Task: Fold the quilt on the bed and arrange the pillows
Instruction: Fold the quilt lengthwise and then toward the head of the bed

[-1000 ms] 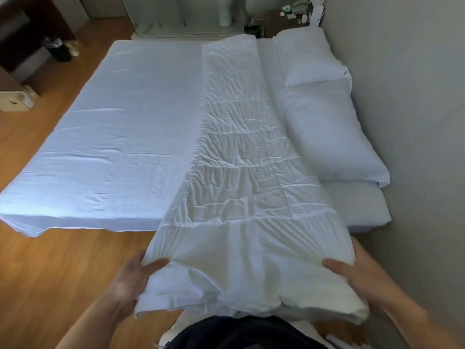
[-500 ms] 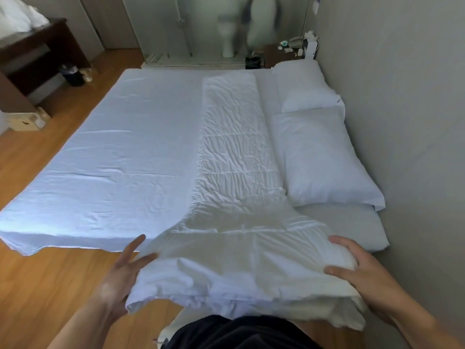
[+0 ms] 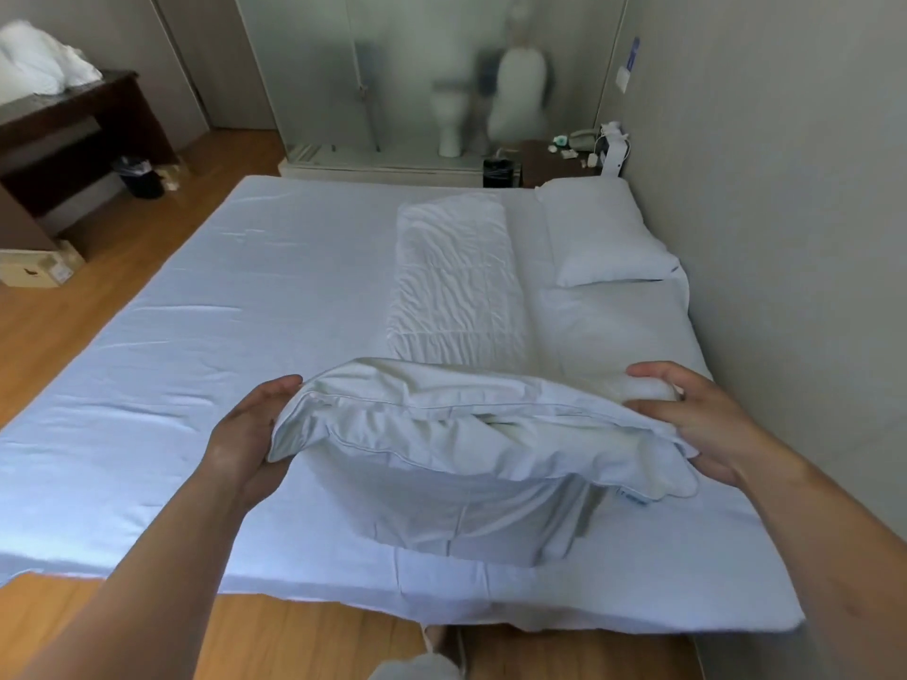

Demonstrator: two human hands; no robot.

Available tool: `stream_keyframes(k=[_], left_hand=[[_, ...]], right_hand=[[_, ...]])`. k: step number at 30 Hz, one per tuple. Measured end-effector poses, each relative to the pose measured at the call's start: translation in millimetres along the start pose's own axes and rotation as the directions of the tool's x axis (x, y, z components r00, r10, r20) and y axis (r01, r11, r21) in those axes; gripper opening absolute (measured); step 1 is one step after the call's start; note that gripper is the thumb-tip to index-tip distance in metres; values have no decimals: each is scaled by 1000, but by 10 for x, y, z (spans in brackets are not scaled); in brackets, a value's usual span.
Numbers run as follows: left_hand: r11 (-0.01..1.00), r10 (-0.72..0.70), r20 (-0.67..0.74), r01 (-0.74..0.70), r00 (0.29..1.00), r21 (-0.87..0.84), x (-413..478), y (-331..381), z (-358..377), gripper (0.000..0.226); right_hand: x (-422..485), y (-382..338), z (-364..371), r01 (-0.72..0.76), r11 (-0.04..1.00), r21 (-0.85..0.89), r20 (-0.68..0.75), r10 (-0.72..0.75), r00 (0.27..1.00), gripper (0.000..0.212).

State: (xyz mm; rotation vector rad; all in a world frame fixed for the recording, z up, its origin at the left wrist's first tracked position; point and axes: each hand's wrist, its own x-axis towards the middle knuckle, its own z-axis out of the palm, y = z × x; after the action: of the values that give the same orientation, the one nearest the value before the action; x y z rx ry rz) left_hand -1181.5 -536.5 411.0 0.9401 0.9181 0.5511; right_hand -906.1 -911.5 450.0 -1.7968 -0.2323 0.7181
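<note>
A white quilt (image 3: 456,282), folded into a long strip, lies down the bed (image 3: 235,346). Its near end (image 3: 441,434) is lifted above the mattress and carried toward the far end. My left hand (image 3: 250,434) grips the left corner of that lifted end. My right hand (image 3: 697,414) grips the right corner. One white pillow (image 3: 603,233) lies at the far right by the wall. A second pillow (image 3: 613,331) lies nearer, partly hidden behind the raised quilt.
A grey wall (image 3: 785,287) runs along the bed's right side. A nightstand (image 3: 554,162) with small items stands beyond the bed. A dark desk (image 3: 73,139) with white bedding, a bin (image 3: 140,176) and a cardboard box (image 3: 39,267) stand at the left on the wood floor.
Both hands have lifted the quilt's near end off the bed edge and carried it forward over the strip. The camera has tilted up, showing more of the room.
</note>
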Motion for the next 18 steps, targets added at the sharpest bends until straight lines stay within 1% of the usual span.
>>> stream_keyframes(k=[1,2,3,5,6,9,12,16,18], left_hand=[[1000,-17,0,17,1000,8,246,60,64,32],[999,-33,7,33,999,31,502,111,126,34],[996,-59,17,57,998,64,748,171,203,38],[987,-113,64,104,992,126,1243,262,351,44],[982,-138,61,129,989,136,1467,292,435,45],[966,-201,10,196,980,170,2049,367,723,32],[948,-262,-52,267,964,172,2632,343,981,21],[924,-320,-73,328,945,197,3468,138,1296,19],[910,-349,-109,364,931,198,3862,10,1393,18]], right_hand=[[218,-97,23,-24,1000,-5,-3,24,1000,73],[449,-181,49,-46,999,-8,-10,46,999,79],[690,-263,78,-72,997,-8,-20,72,997,71],[1177,-403,143,-112,994,-8,-59,111,992,39],[1437,-439,162,-137,990,-23,-78,134,988,32],[2131,-510,227,-209,976,-54,-115,202,973,27],[2769,-491,274,-256,964,-75,-115,246,962,25],[3642,-291,372,-297,953,-59,-103,290,951,25],[4101,-117,451,-333,942,-30,-86,330,940,24]])
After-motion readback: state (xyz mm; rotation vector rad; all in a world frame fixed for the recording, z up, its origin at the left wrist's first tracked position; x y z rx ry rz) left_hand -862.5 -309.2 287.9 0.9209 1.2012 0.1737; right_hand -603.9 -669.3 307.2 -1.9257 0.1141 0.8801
